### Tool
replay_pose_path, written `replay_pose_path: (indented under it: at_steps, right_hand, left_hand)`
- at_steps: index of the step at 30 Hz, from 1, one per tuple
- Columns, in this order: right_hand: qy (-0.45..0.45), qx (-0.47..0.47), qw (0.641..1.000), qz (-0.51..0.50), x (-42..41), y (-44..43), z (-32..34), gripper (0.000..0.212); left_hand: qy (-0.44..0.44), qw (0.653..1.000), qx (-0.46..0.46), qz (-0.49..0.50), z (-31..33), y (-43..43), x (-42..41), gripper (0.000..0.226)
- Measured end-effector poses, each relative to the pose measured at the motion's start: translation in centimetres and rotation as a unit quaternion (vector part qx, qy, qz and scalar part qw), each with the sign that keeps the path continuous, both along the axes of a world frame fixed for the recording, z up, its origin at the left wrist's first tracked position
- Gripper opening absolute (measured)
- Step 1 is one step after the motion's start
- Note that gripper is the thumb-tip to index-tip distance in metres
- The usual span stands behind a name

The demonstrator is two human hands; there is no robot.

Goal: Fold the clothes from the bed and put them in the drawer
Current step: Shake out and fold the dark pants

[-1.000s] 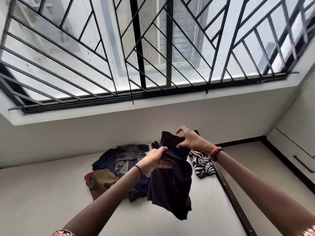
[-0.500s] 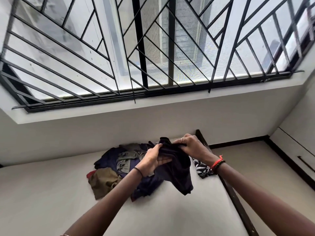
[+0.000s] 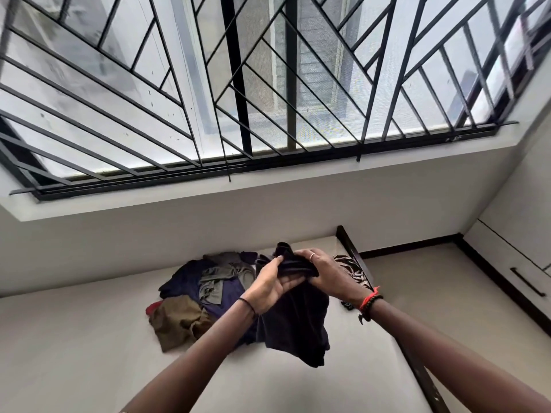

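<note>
Hanging longer, dark garment [image 3: 295, 326] (left grip [image 3: 269, 286], right grip [image 3: 326, 274] holding)

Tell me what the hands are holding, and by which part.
Both the left hand and right hand grip a dark garment by its bunched upper end; the rest hangs free above the bed.

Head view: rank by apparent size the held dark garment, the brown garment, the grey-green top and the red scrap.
1. dark garment, nearer the camera, so its lead is unsure
2. brown garment
3. grey-green top, partly buried
4. red scrap, mostly hidden
</note>
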State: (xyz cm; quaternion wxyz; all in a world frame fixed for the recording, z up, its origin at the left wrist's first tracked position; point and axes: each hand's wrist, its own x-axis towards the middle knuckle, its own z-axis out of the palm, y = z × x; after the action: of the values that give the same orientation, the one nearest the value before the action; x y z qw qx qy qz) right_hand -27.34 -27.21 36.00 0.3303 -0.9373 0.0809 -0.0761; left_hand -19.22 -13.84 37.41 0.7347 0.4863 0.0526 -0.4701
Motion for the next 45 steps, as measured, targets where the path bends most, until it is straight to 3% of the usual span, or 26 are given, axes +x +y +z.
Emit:
replay_pose_path:
  at_steps: [4,6,7,9,11,13,15,16,19,21,25,29,37,41,45]
  right_hand:
    - [-0.04,0.022,0.998,-0.036,-0.5,0.3,-0.4,0.058]
    - [-0.042,0.027,0.997,-0.056,-0.8,0.3,-0.3,0.053]
    - [-0.042,0.026,0.997,-0.063,-1.0,0.3,-0.2,0.052]
    - [-0.042,0.029,0.996,-0.074,-1.2,0.2,-0.4,0.05]
    - [-0.038,0.039,0.995,-0.087,-1.2,0.2,-0.5,0.048]
    - [-0.024,0.03,0.995,-0.091,-1.3,0.2,-0.6,0.043]
    - [-0.015,0.028,0.996,-0.086,-1.5,0.1,-0.7,0.039]
    - [-0.014,0.037,0.996,-0.078,-1.7,0.1,-0.7,0.037]
    - [0.003,0.075,0.996,-0.043,-2.7,-0.6,-0.2,0.041]
    - [0.043,0.083,0.996,-0.012,-3.6,-1.5,0.0,0.056]
    - [0.138,0.03,0.989,0.033,-5.1,-3.4,0.4,0.059]
    - [0.223,0.116,0.967,0.041,-6.1,-4.9,-0.1,0.058]
    - [0.334,0.151,0.924,0.112,-3.9,-6.8,-2.6,0.055]
    - [0.328,0.127,0.929,0.118,-0.1,-8.8,-2.7,0.058]
    - [0.271,0.085,0.956,0.075,3.4,-11.0,-2.0,0.063]
  left_hand:
    - [-0.082,0.984,0.109,-0.118,-0.1,1.1,0.5,0.044]
    - [-0.235,0.923,0.234,-0.197,0.3,1.9,1.0,0.062]
    - [-0.346,0.865,0.305,-0.199,0.3,2.2,1.4,0.068]
    - [-0.591,0.694,0.393,-0.118,-0.3,2.8,1.7,0.071]
    - [-0.758,0.531,0.368,-0.091,-0.9,3.1,1.4,0.087]
    - [-0.837,0.411,0.328,-0.154,-1.6,2.9,1.3,0.108]
    - [-0.854,0.345,0.331,-0.206,-2.4,2.4,1.8,0.108]
    - [-0.845,0.346,0.334,-0.234,-2.6,2.0,2.1,0.097]
    - [-0.778,0.408,0.325,-0.351,-1.1,1.1,2.4,0.049]
    - [-0.752,0.407,0.322,-0.406,0.3,0.6,2.3,0.036]
    - [-0.754,0.372,0.289,-0.458,1.5,-0.4,2.0,0.035]
    - [-0.742,0.373,0.273,-0.485,1.4,-2.1,1.5,0.035]
    - [-0.653,0.397,0.287,-0.578,-1.1,-4.1,2.7,0.035]
    - [-0.638,0.433,0.293,-0.565,-1.5,-5.4,5.6,0.031]
    - [-0.693,0.443,0.305,-0.48,-1.4,-6.8,8.4,0.029]
